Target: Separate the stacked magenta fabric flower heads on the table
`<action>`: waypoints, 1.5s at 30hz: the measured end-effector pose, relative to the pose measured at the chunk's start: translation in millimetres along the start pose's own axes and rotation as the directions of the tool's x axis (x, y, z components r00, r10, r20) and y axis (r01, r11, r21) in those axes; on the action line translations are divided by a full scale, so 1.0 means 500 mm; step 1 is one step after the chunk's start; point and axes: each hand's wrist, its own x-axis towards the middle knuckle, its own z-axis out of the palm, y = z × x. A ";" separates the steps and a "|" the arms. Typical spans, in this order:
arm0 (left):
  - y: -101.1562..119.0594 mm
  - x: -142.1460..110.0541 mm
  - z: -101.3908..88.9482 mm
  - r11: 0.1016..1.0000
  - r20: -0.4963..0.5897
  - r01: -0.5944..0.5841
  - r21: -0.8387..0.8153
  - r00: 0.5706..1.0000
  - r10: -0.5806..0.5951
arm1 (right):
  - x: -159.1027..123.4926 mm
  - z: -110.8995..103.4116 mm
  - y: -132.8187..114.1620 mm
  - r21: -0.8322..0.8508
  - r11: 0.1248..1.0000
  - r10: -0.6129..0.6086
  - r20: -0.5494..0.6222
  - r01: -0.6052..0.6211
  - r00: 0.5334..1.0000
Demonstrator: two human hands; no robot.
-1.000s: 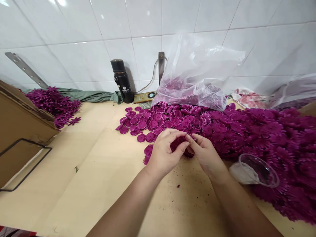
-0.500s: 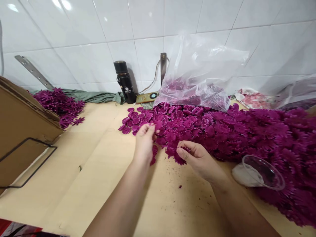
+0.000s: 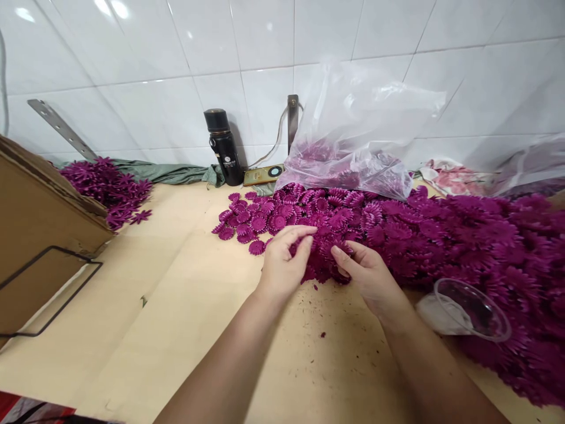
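My right hand pinches a purple artificial flower piece between thumb and forefinger. Just left of it, my left hand is curved, its thumb and forefinger slightly apart, and I see nothing held there. Purple shows behind the gap between those fingers. Around both hands lies a big heap of purple flower pieces, ruffled and round. A few single round ones rest at the heap's left edge. Part of the heap is hidden behind my hands.
A clear plastic bowl with something white beside it leans on the heap. Behind stand a black bottle, a gold phone-like object and a plastic bag. At left are a cardboard box and star-shaped purple pieces.
My hands were together at a flower piece, then my left hand moved left to a purple piece at the heap. It has come back beside my right hand, which still pinches a piece.
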 end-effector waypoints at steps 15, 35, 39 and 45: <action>0.006 -0.006 0.015 0.975 0.179 0.197 -0.099 0.968 -0.177 | -0.002 0.015 0.013 0.112 0.991 0.070 0.049 -0.075 0.996; -0.007 0.025 -0.014 0.554 -0.018 0.531 -0.641 0.711 -0.703 | -0.028 0.016 -0.034 -0.076 0.995 -0.028 0.374 0.061 0.927; -0.013 0.036 -0.032 0.714 -0.063 0.428 -0.554 0.834 -0.549 | -0.021 0.016 -0.028 -0.030 0.999 0.022 0.259 -0.014 0.966; -0.017 0.010 0.006 0.954 -0.081 0.243 -0.176 0.962 -0.260 | -0.006 0.007 -0.011 0.078 0.994 0.074 0.024 -0.075 0.997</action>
